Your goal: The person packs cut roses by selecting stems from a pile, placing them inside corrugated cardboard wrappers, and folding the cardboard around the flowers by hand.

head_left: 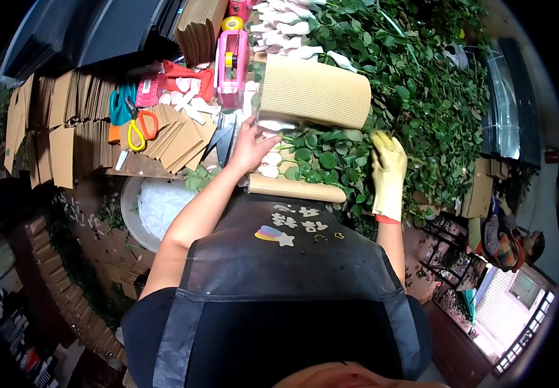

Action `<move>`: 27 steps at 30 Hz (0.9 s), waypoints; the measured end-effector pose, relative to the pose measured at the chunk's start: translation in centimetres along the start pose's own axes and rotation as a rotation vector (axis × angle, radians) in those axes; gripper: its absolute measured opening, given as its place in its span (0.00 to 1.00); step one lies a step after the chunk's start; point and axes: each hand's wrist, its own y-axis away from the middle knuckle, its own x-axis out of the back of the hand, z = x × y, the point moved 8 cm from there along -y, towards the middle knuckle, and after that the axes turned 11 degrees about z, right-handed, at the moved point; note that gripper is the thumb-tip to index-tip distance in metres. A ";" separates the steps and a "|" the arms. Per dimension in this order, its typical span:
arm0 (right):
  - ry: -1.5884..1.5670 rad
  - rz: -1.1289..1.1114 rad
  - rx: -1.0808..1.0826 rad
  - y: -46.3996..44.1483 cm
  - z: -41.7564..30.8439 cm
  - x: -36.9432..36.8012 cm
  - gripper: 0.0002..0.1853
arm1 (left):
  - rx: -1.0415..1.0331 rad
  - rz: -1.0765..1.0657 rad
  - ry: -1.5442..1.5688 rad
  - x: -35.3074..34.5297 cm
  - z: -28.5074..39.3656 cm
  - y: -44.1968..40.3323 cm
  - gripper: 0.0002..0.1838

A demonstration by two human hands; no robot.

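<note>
My left hand [252,147], bare, is at the flower-head end of a bunch of roses, thumb and fingers apart, beside a blurred white-sleeved bud [277,125]. Other white-wrapped rose heads [269,165] lie just below that hand. Leafy rose stems [326,159] stretch right across a sheet of corrugated cardboard, whose near edge [295,188] curls up against my apron and whose far flap [315,90] arches over. Wearing a pale yellow glove, my right hand [388,169] closes its fingers at the stem end; leaves partly hide what it grips.
A pink tape dispenser [231,71], orange-yellow scissors [140,129] and cardboard pieces [175,137] lie left. Heaped leafy roses [428,97] cover the right side. A tub of white sleeves [163,210] stands low left. Another person [506,242] is at far right.
</note>
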 end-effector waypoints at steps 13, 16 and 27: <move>-0.031 -0.488 0.102 -5.1 -16.0 -6.9 0.14 | -0.024 -0.025 0.038 -0.1 0.7 0.0 0.20; 0.070 -0.444 0.149 -4.7 -14.7 -10.5 0.12 | -0.024 -0.012 0.015 -0.4 -0.6 -0.3 0.18; 0.127 -0.498 0.122 -4.3 -14.5 -11.3 0.10 | -0.219 0.056 -0.083 -0.6 -0.5 -0.2 0.18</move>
